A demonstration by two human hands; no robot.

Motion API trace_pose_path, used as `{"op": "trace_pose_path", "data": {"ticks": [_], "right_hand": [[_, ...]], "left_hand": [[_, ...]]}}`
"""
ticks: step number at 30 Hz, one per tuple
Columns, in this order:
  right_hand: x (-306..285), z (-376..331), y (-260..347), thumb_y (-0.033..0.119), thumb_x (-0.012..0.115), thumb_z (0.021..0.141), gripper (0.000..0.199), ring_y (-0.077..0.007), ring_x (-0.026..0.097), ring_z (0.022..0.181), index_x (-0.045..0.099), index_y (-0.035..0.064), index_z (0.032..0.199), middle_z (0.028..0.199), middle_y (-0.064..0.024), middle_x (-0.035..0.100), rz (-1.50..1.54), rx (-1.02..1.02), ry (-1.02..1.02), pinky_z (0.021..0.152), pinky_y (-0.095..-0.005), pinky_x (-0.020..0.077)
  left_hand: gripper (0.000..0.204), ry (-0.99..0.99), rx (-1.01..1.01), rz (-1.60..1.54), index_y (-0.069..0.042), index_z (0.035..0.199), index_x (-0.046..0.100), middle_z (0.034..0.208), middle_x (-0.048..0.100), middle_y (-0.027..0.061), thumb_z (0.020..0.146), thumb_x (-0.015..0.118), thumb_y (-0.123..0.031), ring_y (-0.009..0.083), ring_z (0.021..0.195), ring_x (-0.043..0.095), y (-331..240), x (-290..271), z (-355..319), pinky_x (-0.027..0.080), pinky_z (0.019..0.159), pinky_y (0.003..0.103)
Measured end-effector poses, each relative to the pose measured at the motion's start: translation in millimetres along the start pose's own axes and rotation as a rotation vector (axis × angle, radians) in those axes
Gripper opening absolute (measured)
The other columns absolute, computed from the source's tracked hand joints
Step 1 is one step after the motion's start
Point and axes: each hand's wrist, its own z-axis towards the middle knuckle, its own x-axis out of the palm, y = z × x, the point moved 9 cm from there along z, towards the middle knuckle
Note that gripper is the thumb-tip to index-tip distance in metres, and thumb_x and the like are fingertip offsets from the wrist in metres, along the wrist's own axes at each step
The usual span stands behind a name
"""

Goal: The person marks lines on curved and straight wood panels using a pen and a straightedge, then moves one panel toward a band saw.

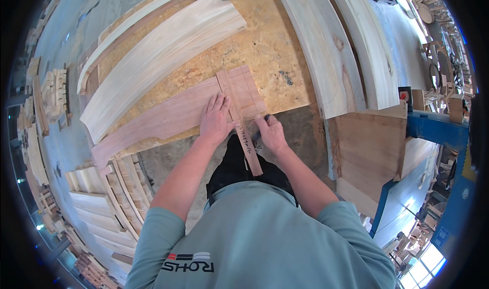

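Observation:
My left hand (216, 120) presses flat on a narrow wooden template strip (243, 136) that lies across a long reddish board (173, 116). The strip sticks out over the near edge of the chipboard table (265, 44). My right hand (271, 132) is closed on a small dark marking tool, hardly visible, with its tip at the strip's right edge on the board's end. Both forearms come up from the lower edge.
Two pale curved boards (158, 49) lie on the table's left half. More long pale planks (331, 54) run along the right. A wooden box (372, 146) on a blue frame (438, 128) stands at my right. Stacks of curved wooden parts (109, 207) fill the floor at left.

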Motion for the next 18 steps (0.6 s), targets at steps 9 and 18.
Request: {"op": "trace_pose_path", "data": {"ticks": [9, 18], "right_hand": [[-14.9, -2.3, 56.0, 0.019, 0.069, 0.097, 0.024, -0.009, 0.061, 0.068, 0.074, -0.0036, 0.102, 0.075, -0.0111, 0.069, -0.019, -0.218, 0.026, 0.066, -0.0266, 0.0519], [-10.5, -6.3, 58.5, 0.014, 0.072, 0.091, 0.02, -0.0107, 0.059, 0.058, 0.075, -0.003, 0.101, 0.07, -0.0096, 0.069, -0.172, -0.31, 0.035, 0.059, -0.0278, 0.0512]], "left_hand": [[0.094, 0.019, -0.002, 0.0, -0.002, 0.153, 0.039, 0.161, 0.034, 0.0171, 0.079, 0.081, -0.042, 0.035, 0.151, 0.029, -3.9, -3.6, 0.1, 0.026, 0.123, 0.046], [0.093, 0.005, -0.004, 0.029, -0.003, 0.152, 0.041, 0.16, 0.036, 0.0161, 0.078, 0.082, -0.041, 0.0334, 0.15, 0.031, -5.7, -4.8, 1.4, 0.027, 0.123, 0.045]]}}
